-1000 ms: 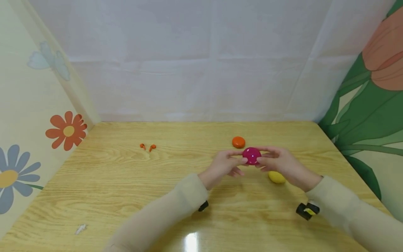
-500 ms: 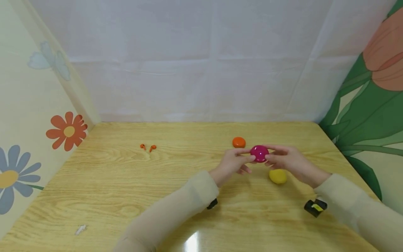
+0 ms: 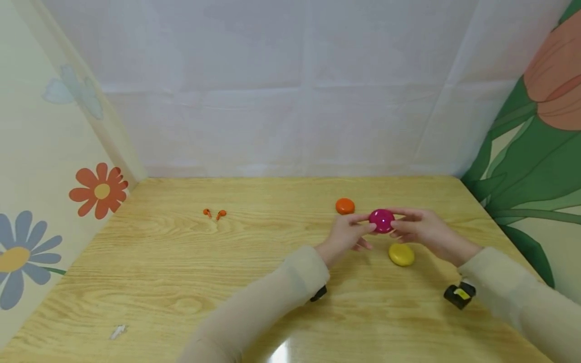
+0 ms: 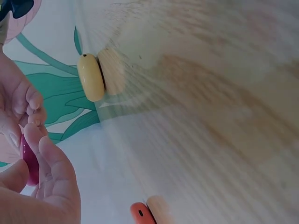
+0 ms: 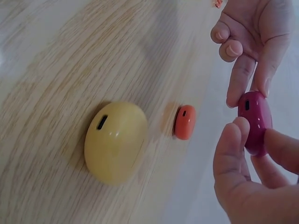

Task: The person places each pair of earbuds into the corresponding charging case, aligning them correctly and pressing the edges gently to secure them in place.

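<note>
Above the table, both hands pinch a glossy magenta earbud charging case (image 3: 382, 221) between them, lid appearing closed. My left hand (image 3: 346, 234) grips its left side by thumb and fingertips; my right hand (image 3: 424, 231) pinches the right side. A small dark port shows on the magenta case (image 5: 254, 122) in the right wrist view. Below the right hand lies a yellow earbud case (image 3: 401, 254) on the wood. Farther back, just beyond the left hand, sits an orange earbud case (image 3: 345, 205). Two orange earbuds (image 3: 220, 214) rest apart on the left of the table.
The wooden table (image 3: 204, 282) ends at a pale curtain (image 3: 290, 101) behind. Flower-patterned panels (image 3: 102, 190) stand on both sides. A small whitish mark (image 3: 118, 331) shows at the front left of the tabletop. Black wrist cameras (image 3: 459, 295) hang below the sleeves.
Both hands have shifted to the right together with the magenta case, rising slightly in the head view. More of the yellow case is now uncovered. The orange case and earbuds stay put.
</note>
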A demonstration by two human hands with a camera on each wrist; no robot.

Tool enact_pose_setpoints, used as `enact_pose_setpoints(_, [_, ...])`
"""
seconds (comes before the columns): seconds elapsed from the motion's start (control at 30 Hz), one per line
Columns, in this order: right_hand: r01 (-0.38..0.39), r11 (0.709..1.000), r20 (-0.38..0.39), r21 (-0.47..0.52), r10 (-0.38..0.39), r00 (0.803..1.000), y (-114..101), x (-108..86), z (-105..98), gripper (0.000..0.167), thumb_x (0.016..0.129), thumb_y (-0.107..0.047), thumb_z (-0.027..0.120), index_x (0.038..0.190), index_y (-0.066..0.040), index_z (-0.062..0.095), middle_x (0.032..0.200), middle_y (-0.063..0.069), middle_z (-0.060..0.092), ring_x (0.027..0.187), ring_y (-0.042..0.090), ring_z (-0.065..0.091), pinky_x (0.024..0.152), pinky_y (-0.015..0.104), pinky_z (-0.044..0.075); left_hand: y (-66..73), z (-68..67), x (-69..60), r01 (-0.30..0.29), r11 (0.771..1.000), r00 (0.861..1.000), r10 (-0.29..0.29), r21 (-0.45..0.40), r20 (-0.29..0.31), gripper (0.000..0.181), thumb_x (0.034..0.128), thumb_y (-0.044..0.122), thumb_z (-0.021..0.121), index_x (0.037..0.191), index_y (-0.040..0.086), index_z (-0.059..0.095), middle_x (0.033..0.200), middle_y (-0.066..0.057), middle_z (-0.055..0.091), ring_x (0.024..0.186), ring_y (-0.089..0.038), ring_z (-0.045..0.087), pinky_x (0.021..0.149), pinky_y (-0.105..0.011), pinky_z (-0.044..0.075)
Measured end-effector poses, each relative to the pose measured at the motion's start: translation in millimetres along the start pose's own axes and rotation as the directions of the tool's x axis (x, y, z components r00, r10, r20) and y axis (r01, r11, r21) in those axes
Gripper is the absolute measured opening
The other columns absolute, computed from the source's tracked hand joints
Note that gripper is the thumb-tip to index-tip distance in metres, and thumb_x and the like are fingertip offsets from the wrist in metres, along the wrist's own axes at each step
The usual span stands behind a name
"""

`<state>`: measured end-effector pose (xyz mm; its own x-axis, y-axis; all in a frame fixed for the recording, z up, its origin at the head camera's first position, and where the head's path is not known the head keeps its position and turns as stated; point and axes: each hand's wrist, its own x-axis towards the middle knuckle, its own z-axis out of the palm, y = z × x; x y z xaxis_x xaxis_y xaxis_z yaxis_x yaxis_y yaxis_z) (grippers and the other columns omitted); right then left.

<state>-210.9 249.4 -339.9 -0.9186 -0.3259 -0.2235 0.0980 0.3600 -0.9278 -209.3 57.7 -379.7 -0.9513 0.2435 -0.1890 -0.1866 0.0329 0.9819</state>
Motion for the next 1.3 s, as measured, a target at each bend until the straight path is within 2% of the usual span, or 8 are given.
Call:
enact_pose_setpoints(0.27, [0.001, 1.0, 0.012, -0.024, -0.001, 1.0, 6.7, 3.4, -12.8, 0.055, 0.101, -0.009, 0.051, 0.144, 0.015, 0.027, 0.09, -0.004, 0.067, 0.081, 0.012, 0.065, 0.074, 0.03, 0.056, 0.4, 10.3, 6.6, 0.016, 0.999, 1.0, -0.016, -0.039, -0.003, 0.033, 0.0953, 0.017, 0.064, 0.127, 0.008, 0.064, 0.09, -0.004, 0.074, 0.052, -0.012, 0.062, 0.046, -0.019, 0.044])
enact_pose_setpoints(0.5, [-0.024, 0.998, 0.048, 0.055, 0.021, 0.999, 17.0, 10.1, -24.6, 0.053, 0.1, -0.005, 0.05, 0.142, 0.017, 0.026, 0.086, -0.002, 0.068, 0.076, 0.011, 0.065, 0.072, 0.028, 0.056, -3.4, 17.9, 14.4, 0.008, 0.999, 1.0, -0.007, -0.039, 0.02, 0.029, 0.0961, 0.014, 0.063, 0.125, 0.008, 0.066, 0.091, -0.002, 0.073, 0.052, -0.012, 0.063, 0.046, -0.018, 0.044])
enact_pose_setpoints(0.63, [-0.042, 0.997, 0.073, 0.069, 0.037, 0.997, 21.7, 12.4, -29.9, 0.052, 0.1, -0.004, 0.049, 0.141, 0.018, 0.026, 0.086, -0.001, 0.068, 0.076, 0.011, 0.065, 0.071, 0.027, 0.055, -7.2, 25.5, 19.6, 0.005, 1.0, 1.0, -0.005, -0.029, -0.008, 0.031, 0.0957, 0.014, 0.063, 0.126, 0.007, 0.065, 0.09, -0.002, 0.072, 0.05, -0.011, 0.059, 0.043, -0.018, 0.041])
enact_pose_setpoints(0.8, [-0.06, 0.996, 0.096, 0.062, 0.053, 0.994, 26.6, 14.9, -33.8, 0.051, 0.1, -0.005, 0.049, 0.139, 0.019, 0.026, 0.087, 0.0, 0.067, 0.077, 0.012, 0.064, 0.072, 0.028, 0.055, -8.6, 32.1, 23.2, 0.018, 1.0, 0.997, -0.019, -0.024, -0.07, 0.029, 0.093, 0.012, 0.067, 0.122, 0.009, 0.068, 0.084, -0.011, 0.071, 0.046, -0.01, 0.055, 0.041, -0.019, 0.038])
enact_pose_setpoints(0.97, [-0.074, 0.994, 0.099, 0.084, 0.066, 0.993, 30.4, 17.9, -38.0, 0.042, 0.1, -0.005, 0.049, 0.135, 0.014, 0.036, 0.088, -0.001, 0.066, 0.078, 0.012, 0.064, 0.073, 0.028, 0.055, -9.4, 35.9, 29.7, 0.015, 0.999, 0.995, -0.018, -0.031, -0.094, 0.027, 0.0915, 0.011, 0.069, 0.119, 0.008, 0.07, 0.083, -0.017, 0.07, 0.043, -0.009, 0.052, 0.04, -0.019, 0.036])
enact_pose_setpoints(1.07, [-0.088, 0.992, 0.11, 0.09, 0.078, 0.991, 31.7, 19.9, -39.9, 0.04, 0.101, -0.005, 0.048, 0.136, 0.012, 0.037, 0.089, 0.0, 0.065, 0.079, 0.012, 0.063, 0.073, 0.028, 0.055, -10.3, 37.2, 33.7, 0.031, 0.999, 0.993, -0.033, -0.018, -0.109, 0.026, 0.0902, 0.009, 0.07, 0.116, 0.007, 0.071, 0.08, -0.014, 0.07, 0.042, -0.01, 0.052, 0.039, -0.019, 0.036])
enact_pose_setpoints(1.2, [-0.114, 0.991, 0.129, 0.074, 0.104, 0.986, 32.5, 22.4, -41.2, 0.05, 0.101, -0.005, 0.047, 0.14, 0.017, 0.025, 0.091, 0.001, 0.065, 0.079, 0.013, 0.063, 0.074, 0.029, 0.055, -9.3, 39.0, 37.4, 0.067, 0.998, 0.99, -0.066, 0.007, -0.128, 0.024, 0.0885, 0.005, 0.071, 0.112, 0.006, 0.072, 0.077, -0.005, 0.069, 0.042, -0.012, 0.05, 0.038, -0.019, 0.037])
enact_pose_setpoints(1.3, [-0.142, 0.988, 0.139, 0.064, 0.133, 0.981, 33.3, 24.0, -42.3, 0.054, 0.102, -0.006, 0.046, 0.143, 0.016, 0.018, 0.091, 0.002, 0.065, 0.08, 0.012, 0.063, 0.074, 0.03, 0.055, -5.7, 40.3, 37.5, 0.096, 0.995, 0.986, -0.096, -0.003, -0.135, 0.021, 0.0878, 0.002, 0.07, 0.109, 0.003, 0.071, 0.075, -0.003, 0.066, 0.041, -0.014, 0.049, 0.037, -0.019, 0.038])
